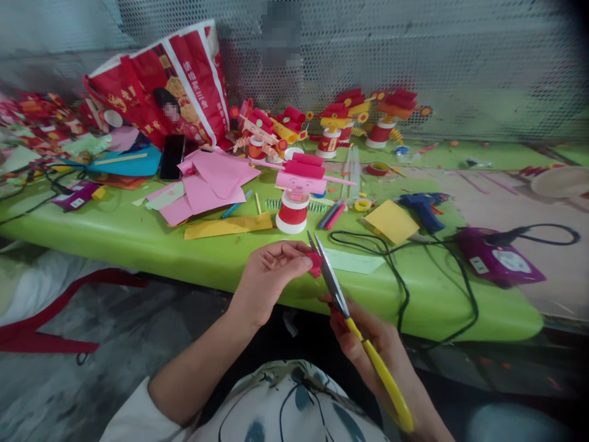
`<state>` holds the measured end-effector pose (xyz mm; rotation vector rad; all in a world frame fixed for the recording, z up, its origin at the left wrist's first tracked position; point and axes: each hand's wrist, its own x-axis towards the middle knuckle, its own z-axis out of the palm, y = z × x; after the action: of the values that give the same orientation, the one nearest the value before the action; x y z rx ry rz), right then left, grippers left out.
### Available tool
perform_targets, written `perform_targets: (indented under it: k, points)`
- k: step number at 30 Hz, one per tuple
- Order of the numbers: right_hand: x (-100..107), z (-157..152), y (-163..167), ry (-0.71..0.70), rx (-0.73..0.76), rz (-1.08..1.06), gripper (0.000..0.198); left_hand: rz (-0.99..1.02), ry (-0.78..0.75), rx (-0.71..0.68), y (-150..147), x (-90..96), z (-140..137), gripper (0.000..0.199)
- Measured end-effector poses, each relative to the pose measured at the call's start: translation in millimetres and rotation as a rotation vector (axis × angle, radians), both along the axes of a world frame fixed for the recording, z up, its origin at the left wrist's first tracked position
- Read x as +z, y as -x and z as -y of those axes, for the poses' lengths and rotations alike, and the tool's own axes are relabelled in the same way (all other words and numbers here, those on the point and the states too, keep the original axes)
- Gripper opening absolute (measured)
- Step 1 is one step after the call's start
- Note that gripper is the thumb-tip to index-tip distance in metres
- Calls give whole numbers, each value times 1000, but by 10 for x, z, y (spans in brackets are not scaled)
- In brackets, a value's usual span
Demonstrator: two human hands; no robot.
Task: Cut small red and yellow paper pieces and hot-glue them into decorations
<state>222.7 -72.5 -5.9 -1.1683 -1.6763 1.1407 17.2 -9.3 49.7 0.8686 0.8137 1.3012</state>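
In front of my body, my left hand [271, 276] pinches a small piece of red paper [315, 263] between thumb and fingers. My right hand [368, 341] grips scissors [335, 285] with yellow handles, their blades parted and pointing up beside the red paper. Whether the blades touch the paper I cannot tell. Just beyond my hands stands a paper figure [293, 202] with a pink face, red rolls on top and a red and white cup-shaped base. A pale green paper strip [354, 261] lies behind the blades.
Pink paper sheets [216, 184], a yellow strip [227, 226] and a phone [172, 156] lie left. To the right are yellow paper [392, 221], a blue glue gun [424, 209], a purple box [499, 256] and a looping black cable [400, 276]. Finished-looking figures [329, 132] and a red bag [165, 92] stand behind.
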Motion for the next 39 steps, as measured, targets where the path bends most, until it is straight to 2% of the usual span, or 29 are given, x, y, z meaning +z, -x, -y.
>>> perform_targets:
  k: [16, 28, 39]
  points:
    - [-17, 9, -32, 47, 3, 19, 68, -4, -1, -5, 9, -13, -34, 10]
    - [74, 8, 5, 81, 7, -10, 67, -22, 13, 14, 7, -23, -25, 16]
    - [39, 7, -24, 69, 20, 31, 57, -30, 17, 20, 9, -8, -23, 14]
